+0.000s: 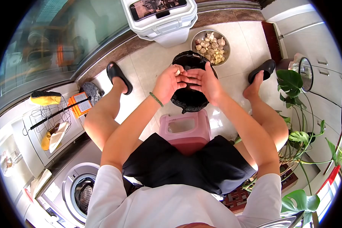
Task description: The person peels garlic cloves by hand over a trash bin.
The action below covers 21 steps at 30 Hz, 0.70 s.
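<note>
Over a bin lined with a black bag (189, 100), both of my hands come together. My left hand (171, 83), with a green bracelet on its wrist, is closed around a small pale garlic clove (177, 72) near its thumb and forefinger. My right hand (208, 84) is palm up with fingers stretched out, their tips meeting the left fingers; nothing shows in it. Just beyond the bin, a metal bowl (227, 55) holds whole garlic bulbs (211, 42) and several loose, peeled-looking cloves (219, 58).
A pink plastic stool (205, 127) stands between my knees. Behind the bin, a white container (171, 36) carries a phone (155, 8). Potted plants (290, 85) and cabinets (311, 49) line the right; a washing machine (70, 190) and wire rack (45, 114) are left.
</note>
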Tool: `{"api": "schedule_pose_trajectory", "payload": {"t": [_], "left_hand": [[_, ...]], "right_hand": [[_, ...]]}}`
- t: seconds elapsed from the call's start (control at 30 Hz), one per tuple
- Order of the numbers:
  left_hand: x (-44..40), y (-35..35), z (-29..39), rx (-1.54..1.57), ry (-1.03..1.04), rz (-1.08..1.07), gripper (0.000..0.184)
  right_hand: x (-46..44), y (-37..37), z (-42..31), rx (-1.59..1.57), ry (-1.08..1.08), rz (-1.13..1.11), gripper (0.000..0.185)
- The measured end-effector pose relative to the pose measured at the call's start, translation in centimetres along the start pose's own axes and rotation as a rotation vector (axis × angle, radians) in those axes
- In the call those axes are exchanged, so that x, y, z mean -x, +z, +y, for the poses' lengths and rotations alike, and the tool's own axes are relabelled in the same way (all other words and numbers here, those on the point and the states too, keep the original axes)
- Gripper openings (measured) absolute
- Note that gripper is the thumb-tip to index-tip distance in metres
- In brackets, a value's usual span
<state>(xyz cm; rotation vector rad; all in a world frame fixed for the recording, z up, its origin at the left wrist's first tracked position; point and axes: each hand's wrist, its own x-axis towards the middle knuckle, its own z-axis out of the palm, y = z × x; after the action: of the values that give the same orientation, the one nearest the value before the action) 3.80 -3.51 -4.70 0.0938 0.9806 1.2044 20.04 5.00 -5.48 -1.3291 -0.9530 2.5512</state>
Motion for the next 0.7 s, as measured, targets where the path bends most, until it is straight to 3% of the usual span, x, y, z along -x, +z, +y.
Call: {"api": "schedule_pose_trajectory", "payload": {"t": [0.1, 0.17, 0.23, 0.27, 0.3, 0.37, 0.4, 0.43, 0.47, 0.5, 0.53, 0.7], "left_hand": [[0.7, 1.2, -1.4, 0.113, -0.054, -0.269, 0.014], [-0.1, 0.8, -3.2, 0.071, -0.011, -0.280, 0.017], [-2.1, -0.9, -4.0, -0.303, 0.074, 0.388, 0.019], [-4.6, -5.8, -6.1, -0.542, 0.152, 0.420, 0.021], [-5.2, -6.9, -6.0, -0.609, 0.055, 0.459, 0.029], [-2.9, -2.6, -4.1, -0.411, -0.133, 0.289, 0.033], [-2.4, -1.7, -4.0, -0.414, -0.141, 0.286, 0.033], [-2.0, -1.2, -3.8, -0.209, -0.164, 0.119, 0.030], [-1.8, -0.8, -3.4, -0.006, -0.181, -0.047, 0.028], [-1.5, -0.3, -2.8, -0.012, -0.185, -0.047, 0.028], [-1.3, 0.1, -2.2, -0.018, -0.177, -0.110, 0.035], [-0.6, 0.5, -1.2, -0.146, -0.155, -0.253, 0.047]], "right_hand": [[-0.3, -0.3, 2.6, 0.066, 0.072, -0.112, 0.087], [-0.3, 0.2, 4.3, -0.025, 0.160, -0.079, 0.092], [1.8, 2.3, 2.0, -0.268, 0.178, -0.146, 0.096], [1.7, 2.0, 1.9, -0.231, 0.046, -0.160, 0.099], [1.7, 1.1, 1.6, -0.236, -0.028, -0.179, 0.094], [1.6, 0.2, 0.8, -0.127, -0.187, -0.046, 0.086], [1.8, -0.2, 0.2, 0.003, -0.252, 0.078, 0.053], [1.6, -0.5, 0.4, -0.006, -0.251, 0.082, 0.053], [1.2, -0.9, 0.6, 0.246, -0.478, 0.137, 0.037], [1.0, -0.8, 0.4, 0.503, -0.700, 0.191, 0.021], [1.0, -0.9, 0.0, 0.662, -0.852, 0.200, 0.022], [1.9, -0.9, -0.4, 0.749, -0.943, 0.100, 0.023]]}}
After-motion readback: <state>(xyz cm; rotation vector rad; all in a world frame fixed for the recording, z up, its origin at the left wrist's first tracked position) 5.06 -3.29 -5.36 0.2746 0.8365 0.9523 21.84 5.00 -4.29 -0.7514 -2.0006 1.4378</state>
